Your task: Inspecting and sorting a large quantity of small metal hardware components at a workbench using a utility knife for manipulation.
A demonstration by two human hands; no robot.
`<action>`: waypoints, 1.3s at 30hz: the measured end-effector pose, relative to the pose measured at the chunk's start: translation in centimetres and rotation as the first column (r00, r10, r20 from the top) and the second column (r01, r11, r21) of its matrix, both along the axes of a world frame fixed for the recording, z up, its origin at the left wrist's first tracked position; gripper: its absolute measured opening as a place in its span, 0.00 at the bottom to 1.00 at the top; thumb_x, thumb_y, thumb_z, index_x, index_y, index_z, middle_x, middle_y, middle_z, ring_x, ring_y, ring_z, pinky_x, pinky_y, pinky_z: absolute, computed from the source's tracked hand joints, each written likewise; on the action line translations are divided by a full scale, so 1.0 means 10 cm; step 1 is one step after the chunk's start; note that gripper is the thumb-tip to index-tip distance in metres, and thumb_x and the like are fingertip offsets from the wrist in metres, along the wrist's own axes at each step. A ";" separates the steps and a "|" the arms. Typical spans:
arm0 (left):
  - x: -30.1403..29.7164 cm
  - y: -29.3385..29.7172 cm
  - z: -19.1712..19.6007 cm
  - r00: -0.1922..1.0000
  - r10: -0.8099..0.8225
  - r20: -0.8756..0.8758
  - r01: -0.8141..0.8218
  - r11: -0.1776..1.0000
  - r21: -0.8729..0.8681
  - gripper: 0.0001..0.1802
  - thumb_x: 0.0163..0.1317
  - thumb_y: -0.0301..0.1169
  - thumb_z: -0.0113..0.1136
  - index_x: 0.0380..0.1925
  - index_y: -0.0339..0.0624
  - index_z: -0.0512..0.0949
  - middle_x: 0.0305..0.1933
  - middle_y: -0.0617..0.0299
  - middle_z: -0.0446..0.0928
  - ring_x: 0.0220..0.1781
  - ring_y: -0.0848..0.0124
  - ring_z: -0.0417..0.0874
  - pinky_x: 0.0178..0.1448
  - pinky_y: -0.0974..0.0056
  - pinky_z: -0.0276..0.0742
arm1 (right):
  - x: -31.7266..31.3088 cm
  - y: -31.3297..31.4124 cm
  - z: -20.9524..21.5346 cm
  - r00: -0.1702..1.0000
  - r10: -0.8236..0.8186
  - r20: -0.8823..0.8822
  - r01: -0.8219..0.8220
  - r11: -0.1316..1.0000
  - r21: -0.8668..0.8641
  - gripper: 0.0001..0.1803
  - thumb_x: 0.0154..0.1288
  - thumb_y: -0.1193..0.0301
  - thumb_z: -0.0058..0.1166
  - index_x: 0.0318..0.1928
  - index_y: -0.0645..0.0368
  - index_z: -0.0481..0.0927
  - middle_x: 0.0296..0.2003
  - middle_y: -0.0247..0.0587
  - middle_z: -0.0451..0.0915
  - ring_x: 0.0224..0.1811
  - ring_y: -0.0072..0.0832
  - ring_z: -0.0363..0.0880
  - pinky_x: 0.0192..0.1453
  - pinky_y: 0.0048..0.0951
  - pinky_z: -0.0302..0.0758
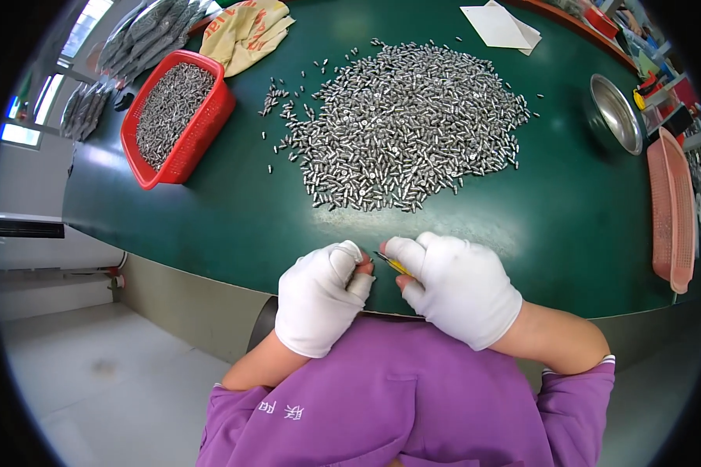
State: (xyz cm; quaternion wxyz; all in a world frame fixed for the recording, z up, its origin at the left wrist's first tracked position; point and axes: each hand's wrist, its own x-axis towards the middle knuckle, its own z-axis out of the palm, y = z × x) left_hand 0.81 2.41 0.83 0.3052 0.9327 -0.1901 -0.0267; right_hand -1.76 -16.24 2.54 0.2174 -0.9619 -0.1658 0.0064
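White fingertip-less gloves cover both hands, which face each other at the near edge of the table. The fingers of my left hand [318, 292] are closed in a pinch; whatever they hold is too small and too covered to name. My right hand [461, 288] grips a thin yellow-handled tool [397, 266], its dark narrow tip pointing at the left fingertips. Just beyond the hands spreads a large heap of small silvery metal fittings [413, 128], with some scattered loose along its left side.
On the left stands a red plastic basket [224, 105] full of small metal parts. Behind it lie a yellowish sack [245, 35] and grey bagged goods [152, 39]. White sheets [497, 28] rest at the back. A metal bowl [617, 115] and a pink basket [672, 210] are at right.
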 end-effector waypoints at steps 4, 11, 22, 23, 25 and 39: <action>-0.03 0.04 -0.01 1.000 0.019 0.023 -0.019 1.000 0.007 0.09 0.51 0.28 0.66 0.27 0.47 0.73 0.27 0.61 0.78 0.29 0.57 0.80 0.34 0.57 0.76 | 0.04 -0.02 0.00 0.995 0.047 -0.089 -0.036 0.992 0.123 0.10 0.60 0.69 0.54 0.43 0.52 0.77 0.30 0.42 0.77 0.33 0.41 0.81 0.33 0.39 0.79; -0.02 0.00 -0.01 0.998 0.046 0.042 -0.046 0.999 -0.008 0.08 0.49 0.21 0.67 0.24 0.39 0.75 0.21 0.60 0.74 0.22 0.66 0.76 0.28 0.65 0.72 | 0.11 -0.08 0.01 0.973 0.088 -0.213 -0.033 0.968 0.249 0.14 0.58 0.69 0.53 0.46 0.51 0.82 0.32 0.44 0.78 0.34 0.45 0.81 0.38 0.43 0.79; -0.03 0.02 -0.01 0.999 0.048 0.019 -0.048 0.999 0.023 0.08 0.51 0.27 0.67 0.26 0.46 0.75 0.26 0.60 0.78 0.28 0.57 0.80 0.33 0.57 0.76 | 0.13 -0.07 -0.01 0.972 0.083 -0.220 -0.021 0.963 0.270 0.13 0.57 0.70 0.53 0.44 0.52 0.84 0.31 0.46 0.78 0.33 0.45 0.81 0.38 0.43 0.79; -0.02 0.02 -0.01 0.999 0.048 0.019 -0.049 0.999 0.023 0.08 0.51 0.27 0.67 0.26 0.46 0.75 0.26 0.60 0.78 0.28 0.57 0.80 0.33 0.57 0.76 | 0.12 -0.07 -0.01 0.972 0.074 -0.225 -0.005 0.957 0.291 0.13 0.57 0.70 0.53 0.44 0.52 0.84 0.31 0.46 0.78 0.33 0.45 0.81 0.38 0.43 0.79; -0.01 0.01 0.00 0.999 0.028 0.033 -0.029 0.999 0.029 0.08 0.52 0.27 0.67 0.26 0.46 0.75 0.25 0.60 0.78 0.28 0.57 0.80 0.33 0.57 0.76 | 0.15 -0.07 -0.01 0.969 0.085 -0.231 -0.016 0.959 0.284 0.14 0.57 0.70 0.53 0.44 0.52 0.84 0.31 0.46 0.78 0.33 0.45 0.81 0.38 0.43 0.79; 0.01 0.02 0.02 1.000 -0.001 0.030 0.000 1.000 0.010 0.09 0.49 0.22 0.66 0.25 0.43 0.74 0.24 0.59 0.77 0.27 0.59 0.78 0.32 0.60 0.74 | 0.21 -0.08 -0.01 0.958 0.139 -0.252 -0.067 0.959 0.275 0.14 0.58 0.69 0.53 0.44 0.52 0.84 0.30 0.44 0.78 0.32 0.44 0.81 0.38 0.43 0.79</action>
